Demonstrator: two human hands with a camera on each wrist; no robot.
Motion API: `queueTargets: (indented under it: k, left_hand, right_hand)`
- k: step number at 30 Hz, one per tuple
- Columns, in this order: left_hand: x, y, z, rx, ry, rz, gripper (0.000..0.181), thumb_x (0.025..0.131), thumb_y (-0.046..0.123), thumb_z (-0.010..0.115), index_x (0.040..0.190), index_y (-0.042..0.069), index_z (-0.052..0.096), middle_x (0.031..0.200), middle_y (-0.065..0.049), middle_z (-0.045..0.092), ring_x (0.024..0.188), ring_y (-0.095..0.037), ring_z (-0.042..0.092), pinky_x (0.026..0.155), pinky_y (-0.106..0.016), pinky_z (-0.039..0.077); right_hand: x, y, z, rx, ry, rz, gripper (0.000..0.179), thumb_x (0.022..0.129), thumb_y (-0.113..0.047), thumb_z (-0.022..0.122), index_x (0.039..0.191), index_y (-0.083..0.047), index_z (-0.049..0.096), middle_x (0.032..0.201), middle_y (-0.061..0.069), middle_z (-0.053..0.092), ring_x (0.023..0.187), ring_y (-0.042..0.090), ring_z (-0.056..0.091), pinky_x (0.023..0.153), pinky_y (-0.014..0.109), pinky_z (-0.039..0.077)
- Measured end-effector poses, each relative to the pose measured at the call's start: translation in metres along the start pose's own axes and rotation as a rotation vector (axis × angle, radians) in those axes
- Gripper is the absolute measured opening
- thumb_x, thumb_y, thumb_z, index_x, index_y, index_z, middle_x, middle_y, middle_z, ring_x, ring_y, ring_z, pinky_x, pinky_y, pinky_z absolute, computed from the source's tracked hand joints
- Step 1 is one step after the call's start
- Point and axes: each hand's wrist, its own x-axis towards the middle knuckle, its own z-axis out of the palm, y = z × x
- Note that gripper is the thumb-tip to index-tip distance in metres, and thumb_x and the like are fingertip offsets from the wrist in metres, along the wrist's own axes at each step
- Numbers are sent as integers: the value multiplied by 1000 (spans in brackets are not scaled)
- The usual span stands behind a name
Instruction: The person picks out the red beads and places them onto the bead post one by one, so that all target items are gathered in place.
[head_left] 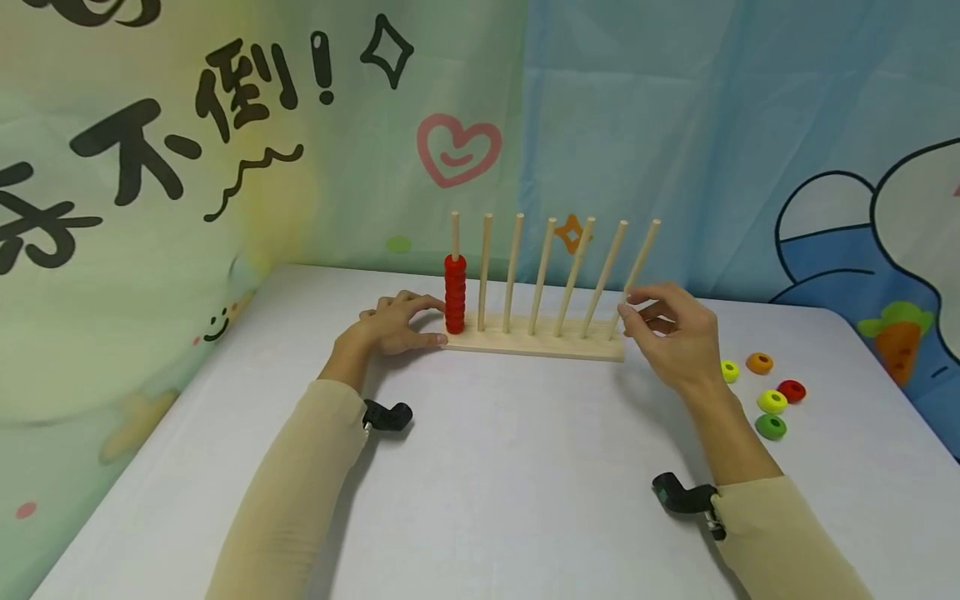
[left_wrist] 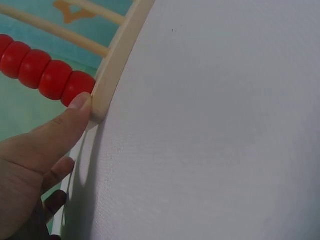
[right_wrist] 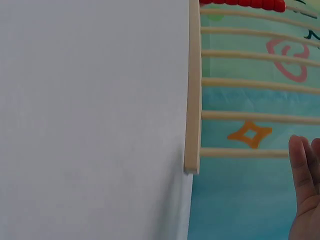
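A wooden peg rack (head_left: 551, 345) with several upright pegs stands on the table. Red beads (head_left: 455, 296) fill much of its leftmost peg. My left hand (head_left: 393, 323) grips the rack's left end, thumb at the front corner by the lowest bead, a finger reaching behind. In the left wrist view the thumb (left_wrist: 75, 107) presses on the base's end, and the other fingers are loosely bent. With thumb and index fingertips, my right hand (head_left: 671, 329) pinches the rightmost peg (head_left: 643, 254) about halfway up. In the right wrist view its fingers (right_wrist: 298, 165) overlap this peg; no bead shows there.
To the right, beside my right forearm, lie loose beads: orange (head_left: 760, 362), red (head_left: 791, 391), green (head_left: 771, 427) and yellow (head_left: 772, 402), with another yellow one partly behind the wrist. A printed cloth (head_left: 637, 125) hangs behind the white table (head_left: 510, 467).
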Motion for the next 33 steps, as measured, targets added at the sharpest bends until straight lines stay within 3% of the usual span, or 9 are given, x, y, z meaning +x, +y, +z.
queueTargets:
  k: [7, 17, 27, 33]
  left_hand:
    - [-1, -2, 1, 2, 5, 0, 67, 83, 67, 64, 142, 43, 44, 155, -6, 29, 136, -41, 27, 98, -67, 26]
    - [1, -3, 3, 17, 9, -6, 67, 84, 69, 62, 142, 43, 43, 157, -6, 26, 136, -39, 26, 99, -66, 26]
    - [-2, -1, 0, 6, 13, -5, 68, 84, 67, 63, 143, 41, 43, 157, -7, 26, 136, -41, 26, 98, -68, 26]
    - [-2, 0, 0, 2, 4, 4, 68, 84, 67, 63, 143, 41, 43, 156, -7, 27, 136, -42, 27, 97, -68, 26]
  right_hand:
    - [-9, 9, -20, -96, -5, 84, 23, 81, 14, 71, 103, 10, 66, 89, 20, 66, 64, 10, 65, 68, 13, 52]
    - [-26, 53, -49, -131, 22, 102, 29, 79, 11, 74, 107, 2, 70, 90, 13, 67, 64, 3, 64, 67, 12, 51]
    - [-25, 21, -69, -150, 13, 91, 26, 76, 18, 69, 101, 12, 67, 83, 20, 64, 60, 5, 63, 66, 11, 51]
    - [-38, 39, -88, -238, 4, 149, 27, 79, 12, 73, 105, 5, 69, 88, 7, 65, 64, -2, 61, 68, 7, 48]
